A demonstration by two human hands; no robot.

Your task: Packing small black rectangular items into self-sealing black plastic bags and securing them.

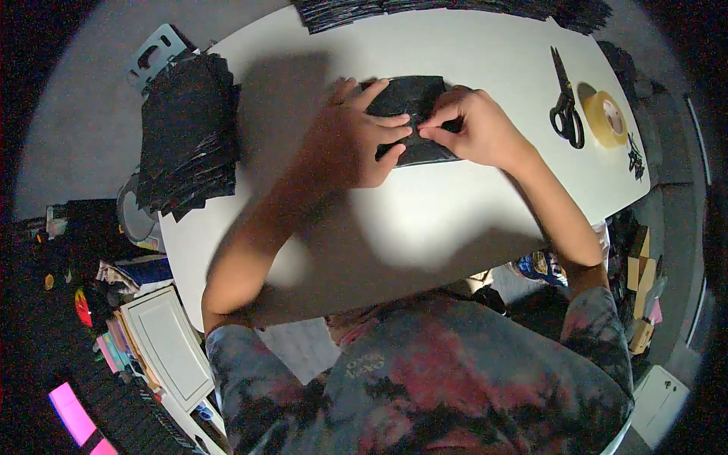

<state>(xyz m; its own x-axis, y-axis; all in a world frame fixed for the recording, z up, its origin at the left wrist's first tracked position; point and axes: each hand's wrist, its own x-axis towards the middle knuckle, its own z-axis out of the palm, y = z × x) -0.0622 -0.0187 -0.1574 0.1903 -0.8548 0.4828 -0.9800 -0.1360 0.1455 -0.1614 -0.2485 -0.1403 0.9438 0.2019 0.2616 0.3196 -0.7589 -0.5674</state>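
Note:
A glossy black sheet, perhaps a plastic bag, [412, 94] lies flat on the white table [421, 216]. My left hand [364, 133] rests on its left part with the fingers spread. At the sheet's middle, the thumb and forefinger of my right hand [469, 125] are pinched together near the left fingertips; what is between them is too small to tell. On the table's right part lie black-handled scissors [569, 105], and beside them a roll of clear tape [604, 119]. A stack of black sheets [187, 125] sits along the left edge.
More black sheets [455, 7] lie along the far edge. Small black pieces [635, 159] are near the right edge, past the tape. Beyond the back left corner is a light blue plastic object [159, 51]. A white cabinet [168, 341] stands at lower left, and cardboard boxes [642, 278] at right.

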